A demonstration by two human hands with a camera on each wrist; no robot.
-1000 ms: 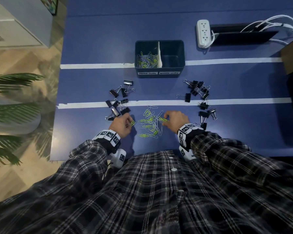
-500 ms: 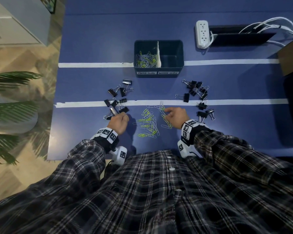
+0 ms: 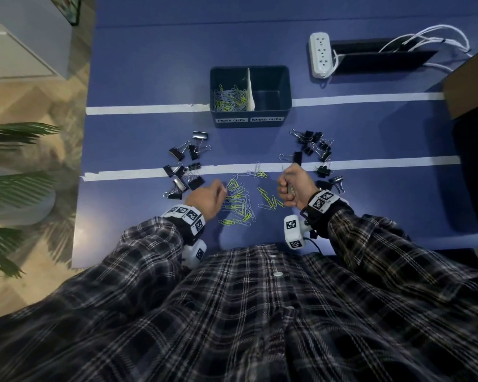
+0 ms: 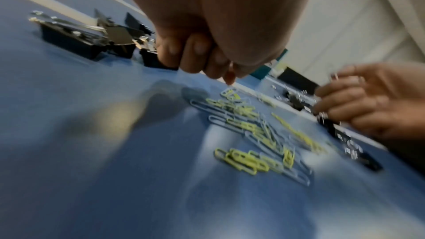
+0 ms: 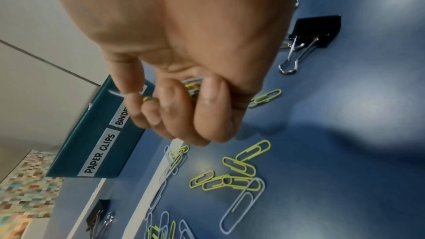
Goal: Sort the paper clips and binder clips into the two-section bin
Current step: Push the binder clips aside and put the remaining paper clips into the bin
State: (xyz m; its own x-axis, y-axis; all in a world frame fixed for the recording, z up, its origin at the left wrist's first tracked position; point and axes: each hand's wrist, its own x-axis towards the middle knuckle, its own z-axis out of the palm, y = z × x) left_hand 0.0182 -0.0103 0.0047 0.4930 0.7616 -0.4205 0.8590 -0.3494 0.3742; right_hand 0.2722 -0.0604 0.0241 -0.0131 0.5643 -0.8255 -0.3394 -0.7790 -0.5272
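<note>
Wire paper clips (image 5: 192,86) in curled right hand (image 5: 184,52)

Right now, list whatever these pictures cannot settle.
1. How many paper clips the right hand grips: the right wrist view shows curled fingers covering them.
2. Whether the left hand pinches a clip: the left wrist view is motion-blurred.
3. The bin binder section's floor: dark in the head view.

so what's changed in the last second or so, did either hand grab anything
The right hand has lifted off the loose paper clips, turned palm-in and now grips a bunch of them in curled fingers. The left hand shifted slightly right, to the pile's left edge, fingers curled; whether it holds a clip is unclear. The bin and both groups of binder clips stayed put; the binder clip section is still empty.
</note>
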